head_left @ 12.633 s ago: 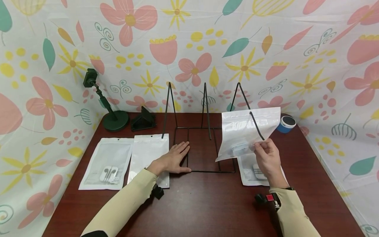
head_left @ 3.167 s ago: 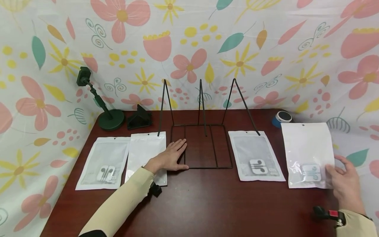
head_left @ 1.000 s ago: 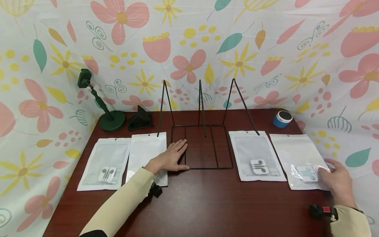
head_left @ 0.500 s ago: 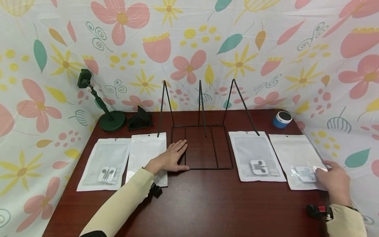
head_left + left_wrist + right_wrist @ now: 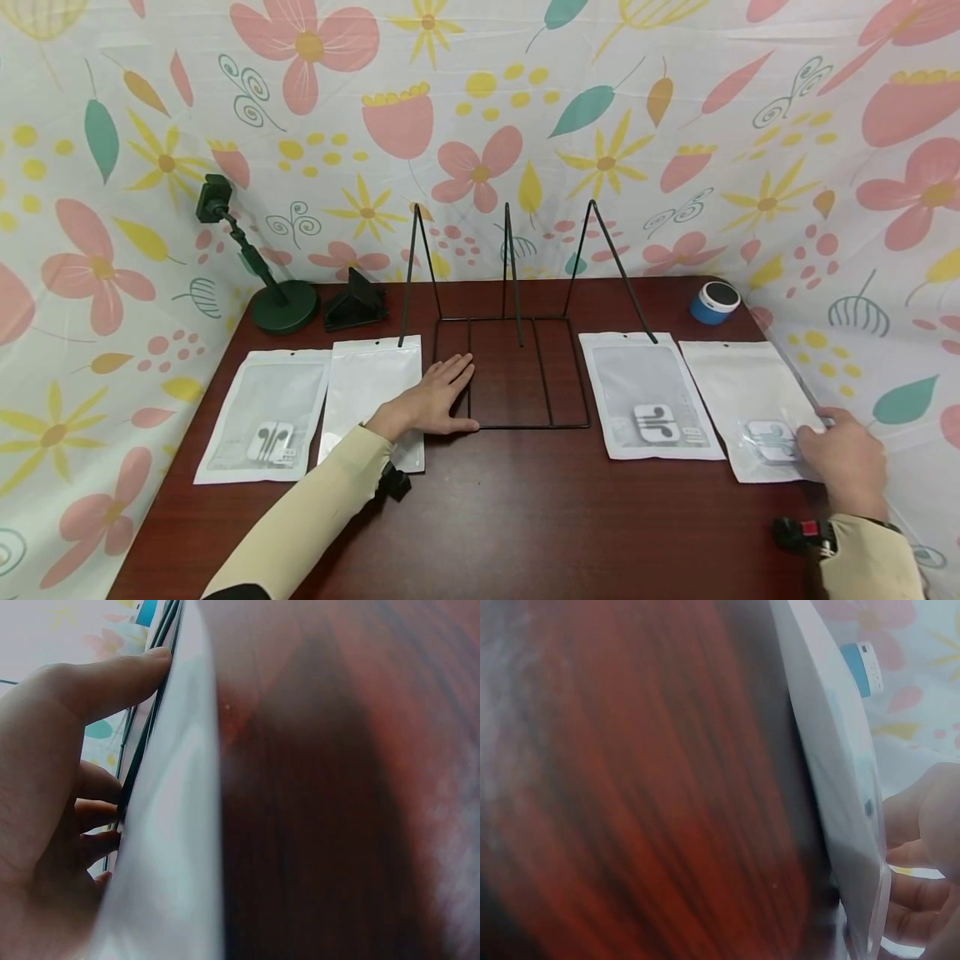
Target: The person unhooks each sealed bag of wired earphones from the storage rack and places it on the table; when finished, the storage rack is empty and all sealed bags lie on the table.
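At the far right of the table lies a white zip bag (image 5: 731, 379) with boxed earphones in its lower part. My right hand (image 5: 847, 462) pinches its right edge, thumb on top; the right wrist view shows the fingers (image 5: 915, 892) at that edge. My left hand (image 5: 435, 400) rests flat, fingers spread, on the left side of a black wire rack (image 5: 525, 427). Its wrist passes over a white bag (image 5: 375, 375) whose lower part is partly hidden. Another earphone bag (image 5: 633, 375) lies right of the rack, and one more bag (image 5: 288, 383) at far left.
Three tall wire prongs rise from the rack, the outer ones slanting down over bag tops. Behind the left bags stand a dark green phone stand (image 5: 285, 306) and a black folded holder (image 5: 356, 300). A blue round speaker (image 5: 715, 302) sits at back right. Patterned cloth encloses the table.
Long before, my right hand held the white bag at the rack's right prong. It has since carried it right and laid it flat, lately nudging it slightly left. My left hand stays put.
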The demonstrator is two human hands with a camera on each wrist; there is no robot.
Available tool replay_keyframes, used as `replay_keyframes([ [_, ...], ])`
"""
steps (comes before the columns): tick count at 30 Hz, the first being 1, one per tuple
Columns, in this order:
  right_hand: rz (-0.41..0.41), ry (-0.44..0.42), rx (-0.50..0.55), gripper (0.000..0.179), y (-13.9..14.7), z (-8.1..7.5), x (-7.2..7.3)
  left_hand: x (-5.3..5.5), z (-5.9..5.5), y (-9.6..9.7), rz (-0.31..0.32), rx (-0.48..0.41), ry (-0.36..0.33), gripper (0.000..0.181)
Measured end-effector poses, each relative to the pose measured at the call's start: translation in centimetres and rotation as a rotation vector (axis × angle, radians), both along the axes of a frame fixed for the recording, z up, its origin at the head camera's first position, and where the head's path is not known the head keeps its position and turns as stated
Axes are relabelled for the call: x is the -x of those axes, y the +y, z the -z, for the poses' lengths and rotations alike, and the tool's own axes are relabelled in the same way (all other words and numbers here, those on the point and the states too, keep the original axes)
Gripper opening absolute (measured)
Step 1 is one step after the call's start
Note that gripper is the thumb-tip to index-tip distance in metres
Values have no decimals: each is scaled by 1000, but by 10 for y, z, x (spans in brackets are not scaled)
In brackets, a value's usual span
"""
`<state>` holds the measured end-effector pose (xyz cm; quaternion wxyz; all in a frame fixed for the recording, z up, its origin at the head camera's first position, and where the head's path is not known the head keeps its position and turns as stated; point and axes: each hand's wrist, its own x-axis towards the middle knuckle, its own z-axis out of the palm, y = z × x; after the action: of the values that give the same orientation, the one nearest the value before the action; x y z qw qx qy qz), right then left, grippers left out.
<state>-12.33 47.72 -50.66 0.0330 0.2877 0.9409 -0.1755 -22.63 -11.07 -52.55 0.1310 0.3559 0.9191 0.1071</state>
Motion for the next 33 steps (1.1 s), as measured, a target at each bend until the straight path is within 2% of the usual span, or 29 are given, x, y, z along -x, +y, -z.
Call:
replay_keyframes([
  [15,1,-10,-25,58,-1,-1,-3,0,0,0,1,11,-11,103],
  [21,-26,-10,-35,54,1,-2,-4,0,0,0,2,20,-6,103],
  [27,-59,23,-69,49,5,-5,-4,-1,0,-1,6,14,15,102],
  [33,-65,6,-71,50,3,-13,-3,0,0,0,1,42,28,103],
])
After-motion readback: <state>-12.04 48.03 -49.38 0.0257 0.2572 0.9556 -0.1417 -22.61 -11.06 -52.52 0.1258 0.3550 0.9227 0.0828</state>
